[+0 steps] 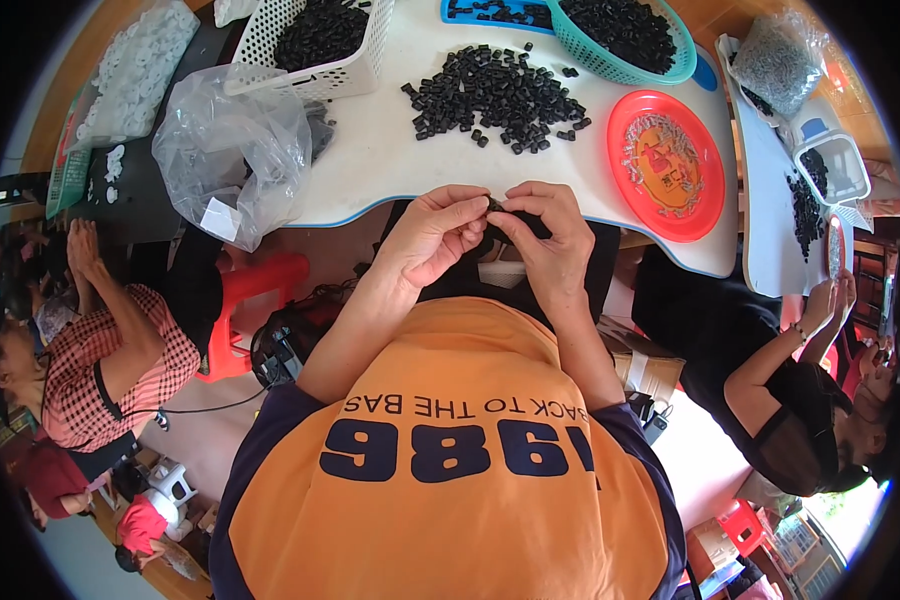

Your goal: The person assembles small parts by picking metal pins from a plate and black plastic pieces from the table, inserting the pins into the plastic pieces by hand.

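Note:
Just off the table's near edge, my left hand (428, 238) and my right hand (550, 242) meet fingertip to fingertip. Between both thumbs and forefingers is a small dark piece (493, 205), mostly covered by the fingers; its exact kind cannot be made out. Beyond the hands, a loose pile of small black cylindrical plastic parts (495, 98) lies on the white table (370, 165). To the right sits a red round plate (712, 165) with small silvery metal bits scattered over its orange, patterned middle.
A white perforated basket (360, 72) and a teal basket (630, 76) hold more black parts, as does a blue tray (458, 17). A clear plastic bag (225, 130) hangs over the left edge. People work at both sides; a red stool (255, 285) stands left.

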Demonstrator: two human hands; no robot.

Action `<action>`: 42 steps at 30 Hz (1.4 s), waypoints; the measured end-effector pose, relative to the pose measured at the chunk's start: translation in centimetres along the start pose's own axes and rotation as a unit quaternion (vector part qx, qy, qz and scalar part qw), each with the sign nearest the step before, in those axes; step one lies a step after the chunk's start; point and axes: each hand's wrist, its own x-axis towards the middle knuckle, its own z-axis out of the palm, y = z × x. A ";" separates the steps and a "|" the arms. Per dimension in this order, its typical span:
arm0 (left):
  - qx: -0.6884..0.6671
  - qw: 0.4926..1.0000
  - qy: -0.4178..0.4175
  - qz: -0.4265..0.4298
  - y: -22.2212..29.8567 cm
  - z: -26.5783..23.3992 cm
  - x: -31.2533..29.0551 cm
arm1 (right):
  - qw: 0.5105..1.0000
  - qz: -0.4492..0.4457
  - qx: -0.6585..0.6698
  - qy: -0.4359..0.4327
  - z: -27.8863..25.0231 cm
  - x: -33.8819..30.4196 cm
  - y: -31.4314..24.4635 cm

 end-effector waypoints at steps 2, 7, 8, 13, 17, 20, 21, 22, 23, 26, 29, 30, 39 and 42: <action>0.009 1.000 -0.007 0.021 0.0 0.6 -0.3 | 1.000 0.021 -0.006 -0.007 -0.2 0.1 -0.4; 0.033 0.998 0.006 0.048 -0.4 2.2 1.8 | 0.999 0.043 -0.019 -0.017 -1.6 1.2 1.3; 0.033 0.998 0.006 0.049 -0.4 2.4 2.3 | 0.999 0.039 -0.030 -0.019 -1.9 1.6 1.6; 0.138 0.985 0.044 0.090 0.5 3.3 2.6 | 0.989 -0.073 -0.127 -0.007 -2.2 2.9 1.3; 0.152 0.985 0.023 0.074 1.6 2.3 2.1 | 0.996 0.066 0.011 -0.060 -1.6 2.1 2.2; 0.144 0.990 -0.005 0.013 1.8 1.4 1.5 | 0.973 0.159 0.113 -0.126 -1.7 1.5 2.9; 0.136 0.990 -0.029 -0.013 1.9 1.1 1.3 | 0.973 0.158 0.113 -0.127 -1.9 1.5 2.9; 0.128 0.990 -0.054 -0.040 1.9 0.8 1.2 | 0.964 0.156 0.137 -0.169 -2.1 1.5 3.0; 0.113 0.990 -0.064 -0.052 1.6 0.0 1.0 | 0.952 0.153 0.161 -0.211 -2.2 1.4 3.0; 0.112 0.989 -0.061 -0.079 1.2 -0.3 1.0 | 0.938 0.150 0.209 -0.233 -2.0 0.0 4.5; 0.093 0.990 -0.066 -0.088 0.6 -1.2 1.5 | 0.947 0.130 0.177 -0.233 -1.9 -0.1 4.3; 0.074 0.990 -0.072 -0.100 0.5 -1.2 1.7 | 0.954 0.125 0.147 -0.230 -1.9 0.0 4.2; 0.006 0.999 -0.001 -0.045 -1.4 -1.0 3.0 | 0.975 0.177 0.114 -0.074 -0.4 -0.1 4.1; -0.015 0.999 0.032 -0.008 -2.4 -0.4 2.5 | 0.998 0.051 -0.006 -0.029 -0.7 -0.4 2.7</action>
